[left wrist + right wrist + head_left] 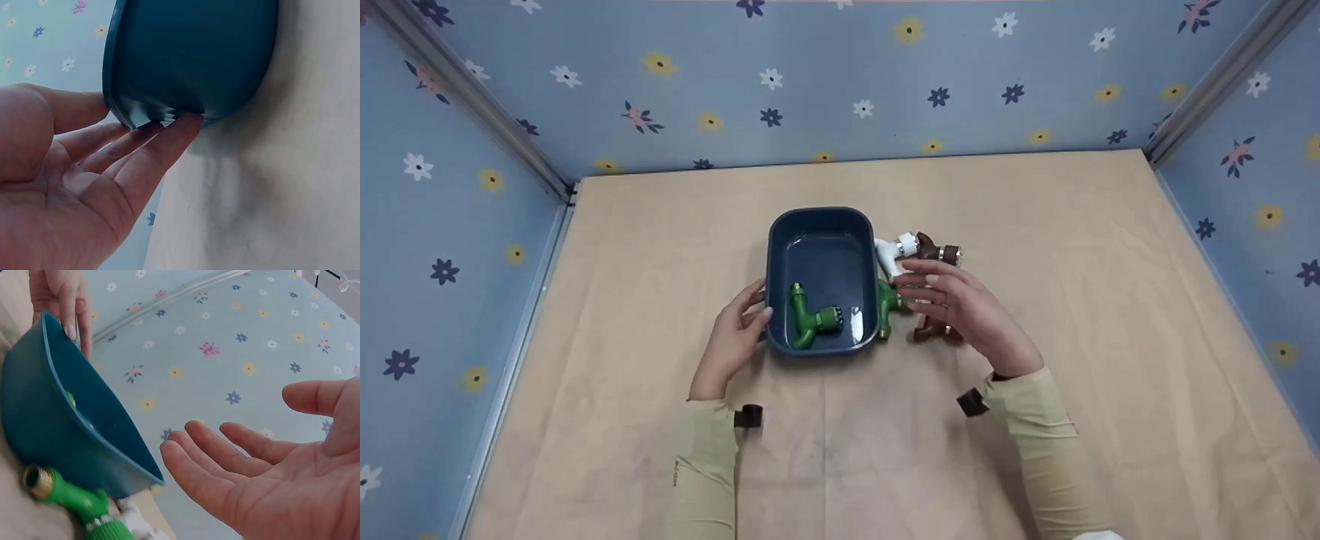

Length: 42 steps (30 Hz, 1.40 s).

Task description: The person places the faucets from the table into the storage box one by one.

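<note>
A dark blue plastic basin point(821, 259) stands at the middle of the table with a green tap point(810, 320) lying inside it, near its front. At the basin's left side, my left hand point(733, 337) holds the rim, thumb at the edge and fingers against the outer wall point(191, 56). My right hand point(960, 307) hovers right of the basin, fingers extended and nothing in them. Partly beneath it lie a white tap point(894, 247), a second green tap point(885, 319) and brown taps, one behind point(949, 255) and one in front point(928, 330), partly hidden by the hand.
A beige cloth point(660, 240) covers the table. Blue flowered panels point(810, 82) close off the back and both sides, with metal posts point(1222, 82) at the corners. The loose taps crowd against the basin's right side.
</note>
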Motion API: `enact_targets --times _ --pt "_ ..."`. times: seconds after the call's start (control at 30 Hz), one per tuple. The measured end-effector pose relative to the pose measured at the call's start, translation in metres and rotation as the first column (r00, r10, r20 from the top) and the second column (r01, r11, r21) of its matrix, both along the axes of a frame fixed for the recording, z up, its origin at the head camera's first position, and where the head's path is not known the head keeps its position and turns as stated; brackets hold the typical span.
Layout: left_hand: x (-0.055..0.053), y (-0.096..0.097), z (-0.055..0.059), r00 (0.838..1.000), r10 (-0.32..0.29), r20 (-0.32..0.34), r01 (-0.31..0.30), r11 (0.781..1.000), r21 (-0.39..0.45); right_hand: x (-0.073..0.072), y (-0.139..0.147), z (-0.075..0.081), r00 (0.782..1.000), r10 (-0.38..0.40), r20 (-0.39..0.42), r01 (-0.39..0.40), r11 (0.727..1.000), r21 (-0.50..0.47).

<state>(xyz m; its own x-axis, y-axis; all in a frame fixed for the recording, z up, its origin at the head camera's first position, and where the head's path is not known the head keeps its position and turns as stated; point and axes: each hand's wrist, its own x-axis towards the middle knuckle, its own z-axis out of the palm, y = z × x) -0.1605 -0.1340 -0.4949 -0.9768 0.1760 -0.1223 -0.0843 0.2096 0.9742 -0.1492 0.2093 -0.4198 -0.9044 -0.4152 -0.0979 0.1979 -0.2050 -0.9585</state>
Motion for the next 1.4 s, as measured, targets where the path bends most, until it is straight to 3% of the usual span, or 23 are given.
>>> enact_targets --times 0.2,0.4,0.57,0.87,1.17,1.4 --pt "-0.001 0.0 0.003 1.0 -0.004 0.02 0.003 1.0 0.012 0.002 0.023 -0.001 0.998 -0.057 0.0 0.057 0.998 -0.006" --pt "0.006 0.004 0.026 0.999 -0.013 0.041 0.014 1.0 -0.015 0.004 0.039 -0.008 0.997 -0.076 0.009 0.076 0.997 0.032" --pt "0.011 0.005 0.033 1.0 -0.022 0.01 0.022 0.999 -0.026 0.007 0.046 -0.016 0.997 -0.08 0.018 0.079 0.995 0.057" --pt "0.01 0.005 0.03 1.0 -0.028 -0.004 0.028 0.999 -0.02 0.011 0.06 -0.022 0.995 -0.094 0.022 0.091 0.99 0.106" --pt "0.0 -0.002 0.001 1.0 -0.012 -0.007 0.012 1.0 0.007 0.011 0.07 -0.027 0.99 -0.134 0.037 0.128 0.983 0.133" --pt "0.0 -0.001 -0.002 0.999 -0.002 -0.038 0.002 1.0 0.003 0.011 0.075 -0.031 0.989 -0.141 0.052 0.132 0.98 0.149"
